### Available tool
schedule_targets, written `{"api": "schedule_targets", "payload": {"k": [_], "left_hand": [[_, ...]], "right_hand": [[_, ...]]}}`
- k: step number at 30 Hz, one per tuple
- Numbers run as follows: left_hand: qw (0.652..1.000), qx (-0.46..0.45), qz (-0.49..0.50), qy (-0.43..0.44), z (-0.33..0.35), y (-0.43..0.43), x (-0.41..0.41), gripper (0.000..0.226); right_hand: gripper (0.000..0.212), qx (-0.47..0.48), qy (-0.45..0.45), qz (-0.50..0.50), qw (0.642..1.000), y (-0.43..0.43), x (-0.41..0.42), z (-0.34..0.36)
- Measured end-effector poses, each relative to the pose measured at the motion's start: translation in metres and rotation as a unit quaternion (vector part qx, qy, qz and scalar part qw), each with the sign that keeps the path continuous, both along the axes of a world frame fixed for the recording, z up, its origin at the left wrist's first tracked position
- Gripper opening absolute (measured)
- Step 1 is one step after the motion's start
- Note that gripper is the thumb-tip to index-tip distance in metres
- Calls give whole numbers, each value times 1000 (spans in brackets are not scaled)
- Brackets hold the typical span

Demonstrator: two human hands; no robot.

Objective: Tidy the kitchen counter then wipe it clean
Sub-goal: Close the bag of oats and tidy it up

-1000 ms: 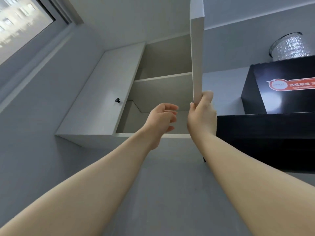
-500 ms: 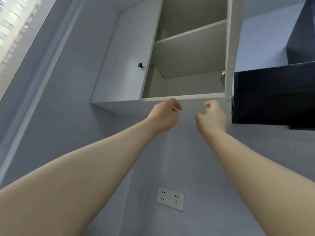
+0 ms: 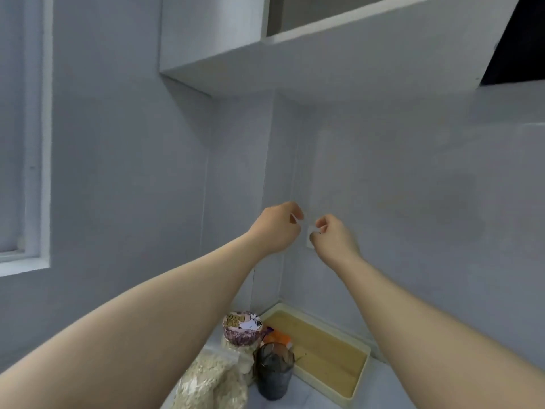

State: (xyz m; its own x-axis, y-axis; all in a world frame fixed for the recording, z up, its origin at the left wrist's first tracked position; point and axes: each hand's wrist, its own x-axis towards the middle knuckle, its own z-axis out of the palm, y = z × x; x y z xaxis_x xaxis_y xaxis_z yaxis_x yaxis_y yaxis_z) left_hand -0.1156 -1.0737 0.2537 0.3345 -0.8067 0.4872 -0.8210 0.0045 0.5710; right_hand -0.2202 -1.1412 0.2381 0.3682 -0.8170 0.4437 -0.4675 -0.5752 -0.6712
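Both hands are raised before the wall, well above the counter [image 3: 380, 379]. The left hand [image 3: 275, 228] and right hand [image 3: 331, 239] sit near each other, apart, fingers loosely curled; neither appears to hold anything, though blur limits certainty. A white wall socket [image 3: 308, 242] shows partly between them. The items to be tidied lie straight down from the fingers, grouped in the counter's corner. Counted: one tray [image 3: 327, 355], one patterned-lid jar [image 3: 242, 327], one bag of grain [image 3: 212, 382], one dark tumbler [image 3: 275, 370], one orange packet [image 3: 277, 338]. The tray's long axis runs out from the corner along the right-hand wall. Judged: the left forearm passes over jar and bag, so that hand is nearer to them; the right is nearer the tray.
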Motion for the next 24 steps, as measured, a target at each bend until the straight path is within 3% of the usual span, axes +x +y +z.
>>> {"api": "schedule_targets", "payload": {"k": [8, 14, 18, 20, 24], "left_hand": [[993, 104, 34, 35, -113, -18, 54, 35], [979, 173, 97, 49, -191, -8, 93, 37], [972, 197, 118, 40, -241, 6, 114, 40], [967, 198, 152, 53, -261, 12, 120, 52], [924, 287, 204, 147, -290, 23, 126, 102]], "right_hand": [[28, 97, 79, 33, 992, -13, 48, -109], [12, 164, 135, 43, 976, -8, 79, -191], [22, 200, 173, 52, 963, 1, 95, -238], [29, 231, 189, 51, 953, 3, 99, -257], [26, 289, 230, 47, 928, 2, 104, -280]]}}
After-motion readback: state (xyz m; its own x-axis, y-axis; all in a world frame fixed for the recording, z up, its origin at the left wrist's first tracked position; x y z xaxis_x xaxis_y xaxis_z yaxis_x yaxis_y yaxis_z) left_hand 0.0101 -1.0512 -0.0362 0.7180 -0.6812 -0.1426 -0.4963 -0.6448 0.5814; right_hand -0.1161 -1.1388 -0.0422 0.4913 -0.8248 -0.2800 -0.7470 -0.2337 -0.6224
